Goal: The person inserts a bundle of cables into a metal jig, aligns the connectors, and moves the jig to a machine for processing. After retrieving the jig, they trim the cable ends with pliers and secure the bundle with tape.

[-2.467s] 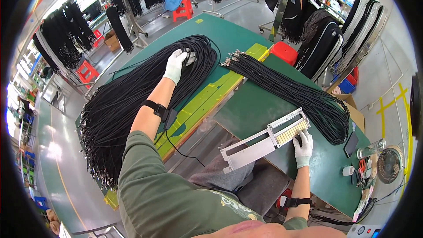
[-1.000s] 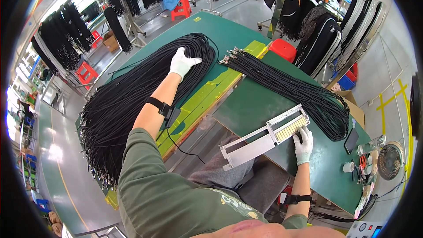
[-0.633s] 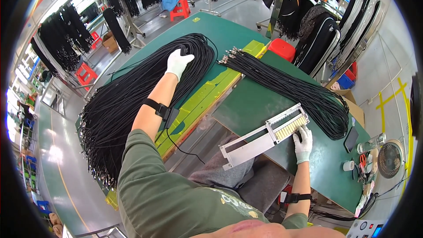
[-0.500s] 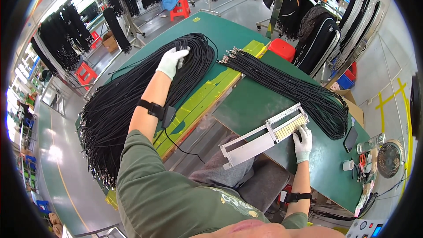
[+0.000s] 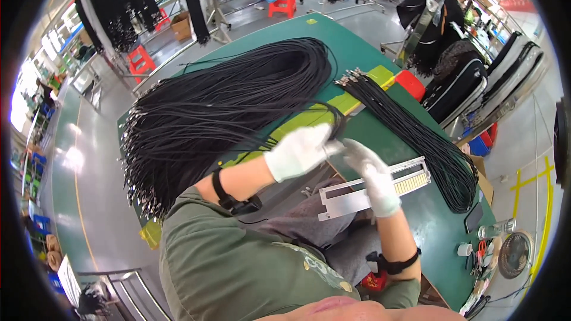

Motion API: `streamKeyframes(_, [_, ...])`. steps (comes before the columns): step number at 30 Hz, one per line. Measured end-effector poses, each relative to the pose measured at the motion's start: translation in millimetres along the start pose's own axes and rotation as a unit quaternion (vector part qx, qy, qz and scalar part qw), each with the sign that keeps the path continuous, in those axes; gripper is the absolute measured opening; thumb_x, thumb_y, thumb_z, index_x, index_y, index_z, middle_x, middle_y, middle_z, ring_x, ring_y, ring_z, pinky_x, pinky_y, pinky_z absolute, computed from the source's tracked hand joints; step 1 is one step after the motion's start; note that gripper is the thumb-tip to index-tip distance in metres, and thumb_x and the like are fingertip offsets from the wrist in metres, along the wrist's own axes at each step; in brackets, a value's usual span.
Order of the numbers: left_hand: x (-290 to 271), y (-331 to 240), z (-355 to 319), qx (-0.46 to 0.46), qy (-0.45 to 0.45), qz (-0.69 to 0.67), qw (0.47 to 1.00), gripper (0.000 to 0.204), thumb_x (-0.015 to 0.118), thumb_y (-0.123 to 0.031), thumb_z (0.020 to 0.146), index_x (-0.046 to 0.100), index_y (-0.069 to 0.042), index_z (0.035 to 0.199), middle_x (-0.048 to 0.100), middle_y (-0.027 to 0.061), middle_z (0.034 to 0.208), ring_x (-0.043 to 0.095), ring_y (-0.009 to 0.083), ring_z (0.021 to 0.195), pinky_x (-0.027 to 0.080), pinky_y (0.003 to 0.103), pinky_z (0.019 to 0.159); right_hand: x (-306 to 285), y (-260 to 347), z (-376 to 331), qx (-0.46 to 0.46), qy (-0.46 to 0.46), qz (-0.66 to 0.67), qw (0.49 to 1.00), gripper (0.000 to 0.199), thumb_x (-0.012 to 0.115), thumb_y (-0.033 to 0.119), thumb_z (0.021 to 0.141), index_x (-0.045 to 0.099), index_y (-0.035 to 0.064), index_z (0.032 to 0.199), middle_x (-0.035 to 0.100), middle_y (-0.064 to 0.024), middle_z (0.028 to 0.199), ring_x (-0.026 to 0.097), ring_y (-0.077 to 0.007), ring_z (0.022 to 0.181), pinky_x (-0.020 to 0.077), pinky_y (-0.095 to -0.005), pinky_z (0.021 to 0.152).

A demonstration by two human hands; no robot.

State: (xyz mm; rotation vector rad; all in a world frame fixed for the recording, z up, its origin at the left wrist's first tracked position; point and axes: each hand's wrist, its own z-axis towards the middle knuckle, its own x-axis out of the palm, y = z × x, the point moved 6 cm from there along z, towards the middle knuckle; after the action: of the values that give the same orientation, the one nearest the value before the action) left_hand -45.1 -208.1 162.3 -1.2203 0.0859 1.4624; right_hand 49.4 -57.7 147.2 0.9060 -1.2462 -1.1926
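Note:
My left hand (image 5: 302, 150), in a white glove, is closed on a looped bunch of black cables (image 5: 338, 120) that trails from the large cable pile (image 5: 229, 92). My right hand (image 5: 370, 172), gloved too, is close beside the left one, its fingers smeared by motion near the held cables. Whether it grips anything, I cannot make out. Under and behind my right hand lies a long metal frame fixture (image 5: 345, 203) with a row of pale yellow slots (image 5: 412, 184); the hand covers its middle.
A narrower bundle of black cables (image 5: 410, 131) lies along the right side of the green table (image 5: 437, 226). At the right edge are a phone (image 5: 473, 217), a glass jar (image 5: 497, 229), a tape roll (image 5: 464, 249) and a small fan (image 5: 515, 254). A red stool (image 5: 410, 85) stands beyond the table.
My left hand has come from the far end of the large pile toward me, drawing some cables along. My right hand has left the fixture's slotted end and moved up beside the left hand.

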Motion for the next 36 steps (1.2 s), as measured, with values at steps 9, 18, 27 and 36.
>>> streamKeyframes(9, [-55,-2,-80,0.033,-0.023,0.007,0.999,0.039,0.072,-0.032,0.073,0.065,-0.008,0.103,0.060,0.0187,0.112,0.059,0.0370,0.101,0.048,0.045,0.088,93,-1,3,-0.017,-0.085,0.173,0.981,0.017,0.057,0.017,0.098,0.060,0.0018,0.105,0.067,-0.0081,0.102,0.064,-0.0173,0.089,0.0518,-0.0324,0.085])
streamKeyframes(18, [-117,6,-82,0.139,-0.084,0.248,0.955,0.027,0.077,-0.026,0.062,0.074,-0.023,0.089,0.060,0.0089,0.107,0.058,0.0278,0.105,0.033,0.057,0.105,148,92,-59,-0.111,0.159,-0.109,0.975,0.029,0.050,0.030,0.102,0.053,0.0019,0.098,0.042,0.0022,0.051,0.040,-0.0100,0.040,0.0533,-0.0371,0.057])
streamKeyframes(27, [-211,133,-133,-0.029,-0.023,0.428,0.903,0.025,0.077,-0.024,0.067,0.077,-0.031,0.090,0.064,-0.0018,0.091,0.062,0.0200,0.097,0.033,0.053,0.105,13,113,-83,-0.084,-0.047,0.176,0.980,0.027,0.042,0.029,0.106,0.054,0.0053,0.100,0.030,0.0090,0.056,0.028,-0.0053,0.046,0.0352,-0.0233,0.053])
streamKeyframes(36, [-308,129,-138,0.013,-0.235,0.488,0.840,0.022,0.075,-0.011,0.070,0.076,-0.019,0.091,0.067,0.0033,0.096,0.062,0.0245,0.096,0.042,0.046,0.099,-104,75,-111,-0.029,-0.170,0.242,0.955,0.026,0.044,0.028,0.106,0.057,0.0056,0.106,0.027,0.0098,0.064,0.022,-0.0017,0.048,0.0301,-0.0193,0.053])
